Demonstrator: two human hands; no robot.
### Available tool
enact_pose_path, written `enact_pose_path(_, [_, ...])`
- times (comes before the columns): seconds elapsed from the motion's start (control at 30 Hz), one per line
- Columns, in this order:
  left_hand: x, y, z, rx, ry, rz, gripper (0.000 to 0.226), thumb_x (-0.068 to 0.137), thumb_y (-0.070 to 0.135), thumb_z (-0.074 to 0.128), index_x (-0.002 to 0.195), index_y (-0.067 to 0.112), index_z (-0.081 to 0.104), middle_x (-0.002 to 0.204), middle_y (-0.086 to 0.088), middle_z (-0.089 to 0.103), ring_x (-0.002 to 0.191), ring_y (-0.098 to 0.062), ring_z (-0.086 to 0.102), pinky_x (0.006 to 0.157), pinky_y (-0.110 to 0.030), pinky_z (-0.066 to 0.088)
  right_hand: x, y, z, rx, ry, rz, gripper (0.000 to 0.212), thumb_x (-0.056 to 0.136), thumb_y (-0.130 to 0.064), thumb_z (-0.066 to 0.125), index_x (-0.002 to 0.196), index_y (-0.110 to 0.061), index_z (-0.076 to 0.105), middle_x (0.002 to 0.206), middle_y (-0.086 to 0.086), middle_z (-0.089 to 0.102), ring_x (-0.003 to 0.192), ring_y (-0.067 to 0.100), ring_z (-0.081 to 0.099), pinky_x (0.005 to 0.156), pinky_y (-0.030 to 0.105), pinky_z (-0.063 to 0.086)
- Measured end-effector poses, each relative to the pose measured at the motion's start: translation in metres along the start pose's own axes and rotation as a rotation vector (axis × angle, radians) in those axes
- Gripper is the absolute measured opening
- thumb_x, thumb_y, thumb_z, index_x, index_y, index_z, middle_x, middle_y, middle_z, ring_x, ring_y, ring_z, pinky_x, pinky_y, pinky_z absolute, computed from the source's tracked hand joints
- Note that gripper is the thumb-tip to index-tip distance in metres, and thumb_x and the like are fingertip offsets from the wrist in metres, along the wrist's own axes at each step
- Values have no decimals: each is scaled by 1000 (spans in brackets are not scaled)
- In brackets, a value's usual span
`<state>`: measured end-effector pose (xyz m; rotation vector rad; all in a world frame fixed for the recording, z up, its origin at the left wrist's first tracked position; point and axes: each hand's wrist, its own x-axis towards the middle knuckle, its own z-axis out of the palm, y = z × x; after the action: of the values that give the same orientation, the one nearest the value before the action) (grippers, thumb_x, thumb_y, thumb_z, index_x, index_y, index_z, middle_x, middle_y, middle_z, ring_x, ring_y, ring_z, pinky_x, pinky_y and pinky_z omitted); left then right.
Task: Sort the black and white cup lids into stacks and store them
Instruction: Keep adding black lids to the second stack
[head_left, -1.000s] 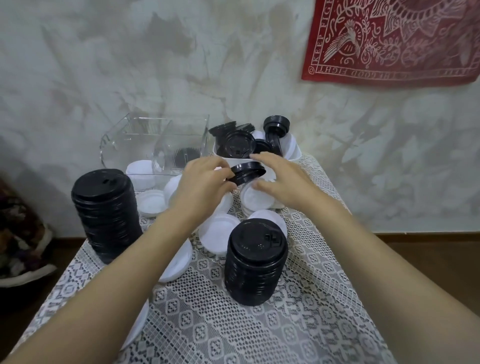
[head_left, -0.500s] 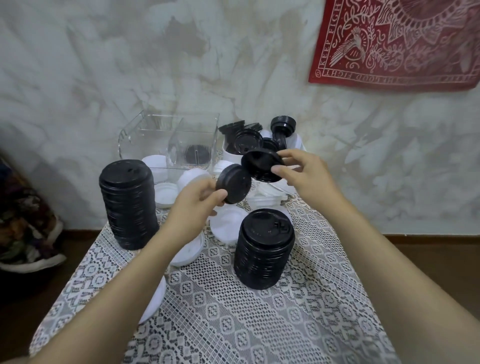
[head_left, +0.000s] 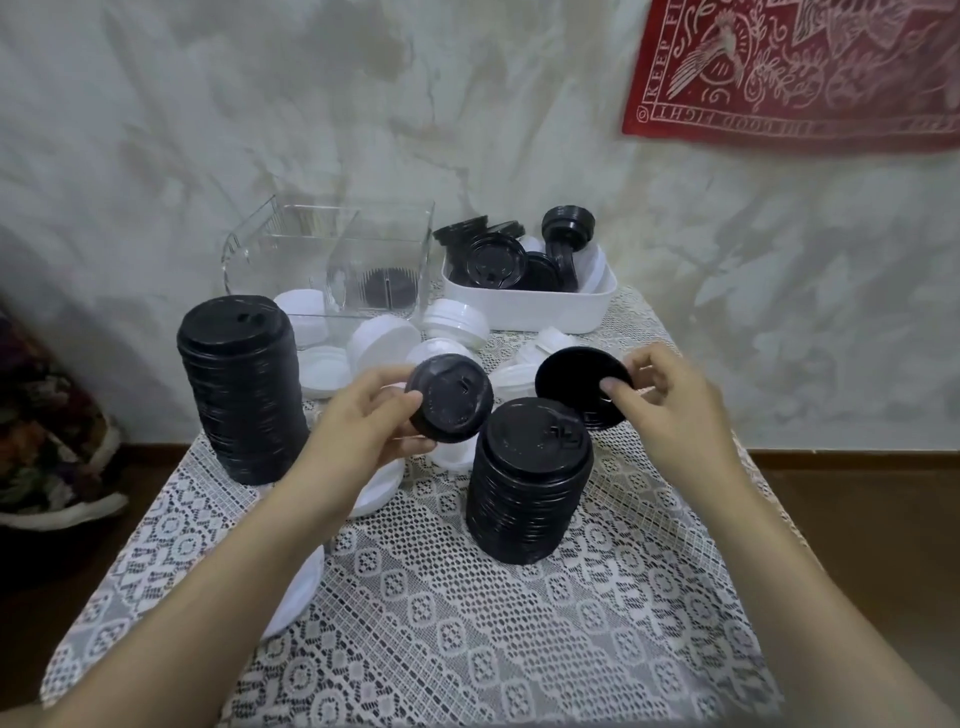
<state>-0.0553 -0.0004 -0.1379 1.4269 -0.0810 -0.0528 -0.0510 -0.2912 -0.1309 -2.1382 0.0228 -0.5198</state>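
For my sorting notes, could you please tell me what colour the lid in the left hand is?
The lid is black; the head view shows it.

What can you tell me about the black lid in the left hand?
The lid is round and black, looks like thin plastic, with a raised top, a small sip hole and a rim. It is tilted, top facing the camera, held in the air just left of the short black stack. The left hand pinches its left edge with thumb and fingers.
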Motion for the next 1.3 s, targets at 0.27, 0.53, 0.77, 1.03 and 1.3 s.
enact_pose_path(0.27, [-2,7,-2,79,18,126,44,99,6,64,131,35,62,113,-7,73,99,-25,75,84,-33,61,-7,3,5,-304,15,-258,31,85,0,74,101,-24,62,99,-11,57,90,18,56,77,39,50])
enact_pose_path(0.53, [-5,2,4,26,-22,58,57,91,-5,69,133,33,64,119,0,70,101,-22,75,81,-26,61,-21,11,-10,-349,-383,-149,43,97,-22,70,122,-54,59,107,-27,61,94,5,62,81,35,52])
enact_pose_path(0.77, [-2,10,5,3,-25,89,54,92,-3,68,133,31,63,126,-1,68,110,-22,72,84,-26,60,-24,4,-17,125,-264,63,51,101,-7,63,104,-57,74,98,-7,78,84,16,77,80,49,64])
enact_pose_path(1.03, [-7,2,8,-6,36,10,47,93,-5,67,130,24,64,128,-9,63,93,-17,75,76,-23,61,-27,-25,-20,337,-277,22,53,94,7,67,126,-35,68,115,-14,76,109,9,73,102,43,56])
enact_pose_path(1.3, [-14,-6,9,262,22,-9,53,94,2,70,138,29,59,108,-6,76,81,-25,76,73,-25,62,-41,-43,-27,235,-560,-64,58,87,-21,59,143,-36,57,141,-20,62,129,-6,56,105,12,45])
